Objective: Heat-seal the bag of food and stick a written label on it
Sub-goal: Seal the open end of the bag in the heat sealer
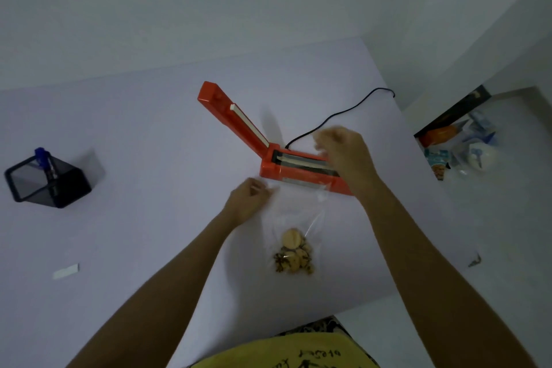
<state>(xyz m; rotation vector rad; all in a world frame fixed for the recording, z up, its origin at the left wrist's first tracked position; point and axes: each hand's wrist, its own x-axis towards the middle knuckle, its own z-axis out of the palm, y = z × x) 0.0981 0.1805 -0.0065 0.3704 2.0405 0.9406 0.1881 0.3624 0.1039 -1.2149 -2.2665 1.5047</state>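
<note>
Orange sealer, one; clear bag, one; hands, two.

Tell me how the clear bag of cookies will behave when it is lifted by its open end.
The clear bag looks thin and creased, so it will probably flop and fold. The cookies lie bunched at its near end, so that end should hang down and swing. They look crumbly and may break if squeezed.
</note>
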